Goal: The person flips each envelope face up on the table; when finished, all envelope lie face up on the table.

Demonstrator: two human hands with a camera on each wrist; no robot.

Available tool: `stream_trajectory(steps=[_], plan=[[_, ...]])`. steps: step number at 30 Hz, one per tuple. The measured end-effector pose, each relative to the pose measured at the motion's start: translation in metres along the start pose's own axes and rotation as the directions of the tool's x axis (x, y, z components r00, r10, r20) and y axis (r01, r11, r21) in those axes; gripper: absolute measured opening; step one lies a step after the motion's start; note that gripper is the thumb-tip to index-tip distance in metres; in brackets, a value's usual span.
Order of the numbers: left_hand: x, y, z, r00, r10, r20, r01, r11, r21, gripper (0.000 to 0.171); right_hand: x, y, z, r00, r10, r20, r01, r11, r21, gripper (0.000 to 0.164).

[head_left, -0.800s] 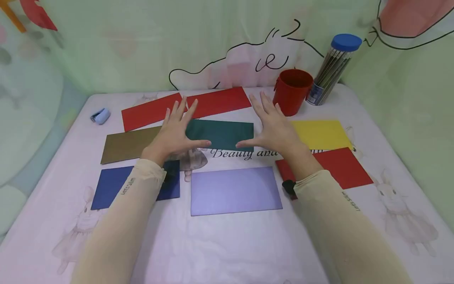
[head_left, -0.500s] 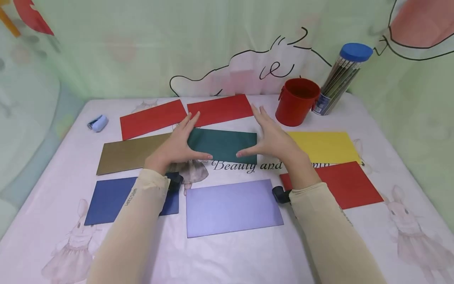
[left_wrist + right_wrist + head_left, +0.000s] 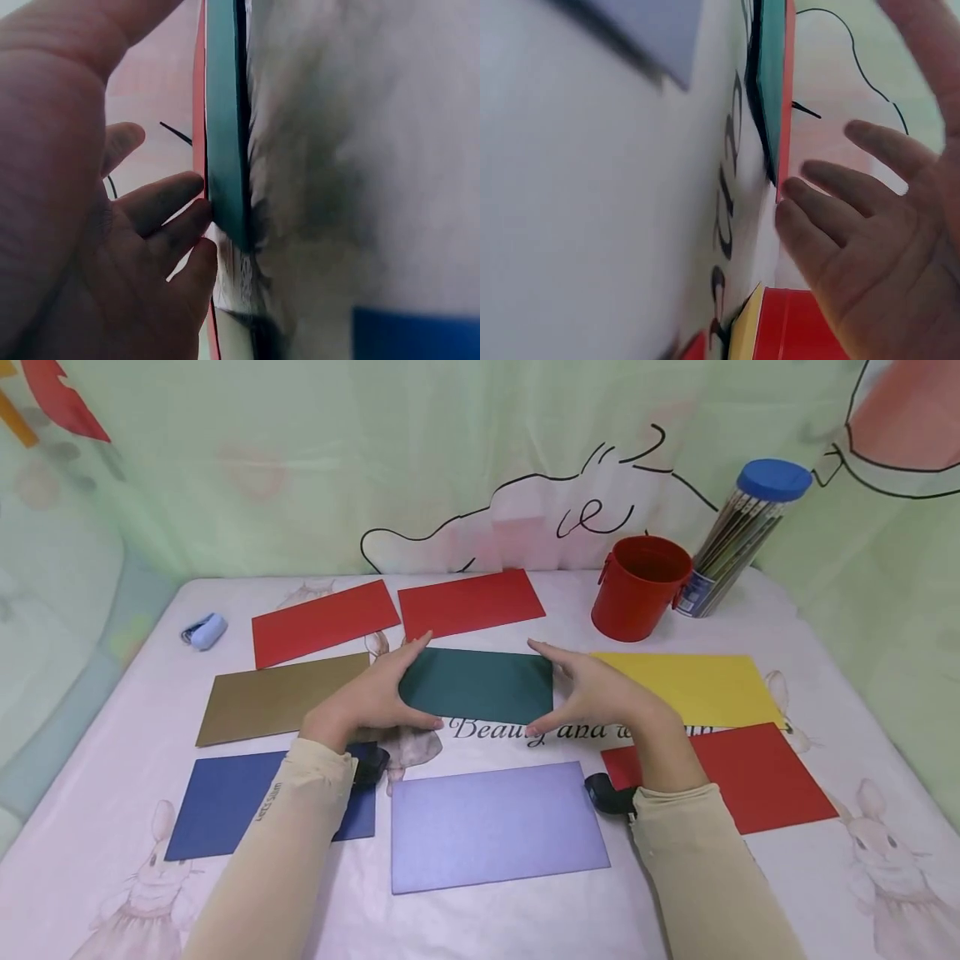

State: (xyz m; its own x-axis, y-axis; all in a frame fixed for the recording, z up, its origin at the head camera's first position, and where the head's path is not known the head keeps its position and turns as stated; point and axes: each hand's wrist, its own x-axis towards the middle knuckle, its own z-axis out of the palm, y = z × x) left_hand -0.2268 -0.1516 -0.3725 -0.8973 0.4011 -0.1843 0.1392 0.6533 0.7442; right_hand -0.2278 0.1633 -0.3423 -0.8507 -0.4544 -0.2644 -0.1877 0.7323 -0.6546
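A dark green rectangular card (image 3: 483, 687) lies at the middle of the table between both hands. My left hand (image 3: 371, 696) is at its left end, thumb by the near edge and fingers by the far corner, spread apart. In the left wrist view, fingertips reach right beside the edge of the green card (image 3: 226, 127). On the other side, my right hand (image 3: 603, 692) stands off the card's right end with a visible gap, thumb and fingers apart. The right wrist view shows that hand (image 3: 877, 217) with its fingers extended, holding nothing.
Around lie two red cards (image 3: 322, 622) at the back, a brown card (image 3: 277, 697), a blue card (image 3: 217, 802), a lilac card (image 3: 495, 831), a yellow card (image 3: 697, 685) and a red card (image 3: 772, 777). A red bucket (image 3: 637, 597) and blue-lidded pencil jar (image 3: 738, 543) stand back right.
Both hands have come down around the green card, from spread above it to beside its ends. The head view has shifted slightly; the cards stay in place.
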Motion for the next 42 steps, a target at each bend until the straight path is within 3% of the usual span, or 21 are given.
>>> stream_trajectory(steps=[3,7,11,17,24,30,33,37,39,42], plan=[[0.000,0.003,-0.002,1.000,0.019,0.013,-0.020,0.999,0.033,0.120,0.001,0.002,0.000,1.000,-0.003,0.012,0.004,1.000,-0.004,0.119],[0.001,0.007,-0.006,0.998,0.060,0.031,-0.065,0.985,0.162,0.111,0.003,0.004,0.001,0.999,0.014,0.030,-0.013,1.000,-0.020,0.117],[0.002,0.010,-0.006,0.997,0.050,0.055,-0.062,0.970,0.237,0.106,0.003,0.007,0.004,0.998,0.062,0.027,-0.060,0.997,-0.043,0.113],[0.000,0.010,-0.005,0.998,0.027,0.052,-0.038,0.975,0.221,0.104,0.000,0.011,0.008,0.997,0.073,0.006,-0.073,0.996,-0.049,0.106],[-0.006,0.016,-0.015,0.999,0.018,0.027,-0.022,0.983,0.183,0.099,0.007,0.003,0.003,1.000,0.025,0.004,-0.025,0.997,-0.073,0.098],[-0.011,0.014,-0.021,0.999,0.034,-0.004,-0.032,0.987,0.158,0.093,0.007,0.000,0.000,1.000,0.001,0.001,-0.001,0.999,-0.036,0.092],[-0.010,0.011,-0.021,0.998,0.062,-0.018,-0.059,0.991,0.121,0.085,0.004,0.002,-0.002,0.999,-0.008,-0.044,0.008,1.000,0.019,0.083],[-0.007,0.009,-0.021,0.990,0.105,-0.091,-0.098,0.992,0.084,0.077,0.000,0.005,-0.004,0.986,0.017,-0.166,0.008,0.989,0.147,0.063],[-0.006,0.009,-0.021,0.981,0.129,-0.145,-0.118,0.990,0.081,0.078,-0.001,0.006,-0.006,0.970,0.047,-0.238,0.004,0.978,0.208,0.060],[-0.004,0.009,-0.021,0.963,0.167,-0.214,-0.149,0.984,0.095,0.084,-0.002,0.006,-0.008,0.929,0.115,-0.352,-0.025,0.967,0.252,0.070]])
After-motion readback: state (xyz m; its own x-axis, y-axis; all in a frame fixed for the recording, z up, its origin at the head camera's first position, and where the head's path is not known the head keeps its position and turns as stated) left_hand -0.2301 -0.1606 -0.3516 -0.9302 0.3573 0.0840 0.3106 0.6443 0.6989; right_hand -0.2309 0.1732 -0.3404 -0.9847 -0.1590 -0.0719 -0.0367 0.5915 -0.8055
